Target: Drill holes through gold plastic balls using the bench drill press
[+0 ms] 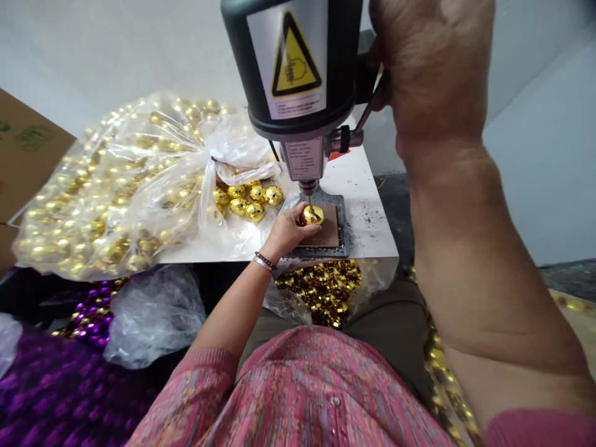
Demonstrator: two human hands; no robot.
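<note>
1. My left fingers (310, 231) are parted only by the width of a gold ball (315, 216), pinched between thumb and forefinger; the rest of that left hand (287, 234) lies beside it.
2. The ball sits on a brown block (328, 234), right under the drill (302, 158). The bit (310, 200) meets its top in my view; I cannot tell whether it has gone in.
3. Under the block is the dark base (343, 250), with specks strewn around it on the white table (378, 242).
4. My right hand (435, 68) is closed on the lever (371, 104), its fingers mostly hidden.
5. Left of the base, loose balls (239, 206) lie by the mouth of a big clear bag (135, 180) full of more.
6. Below the table edge I see gold pieces (333, 292) before me and purple ones (90, 310) at my left.
</note>
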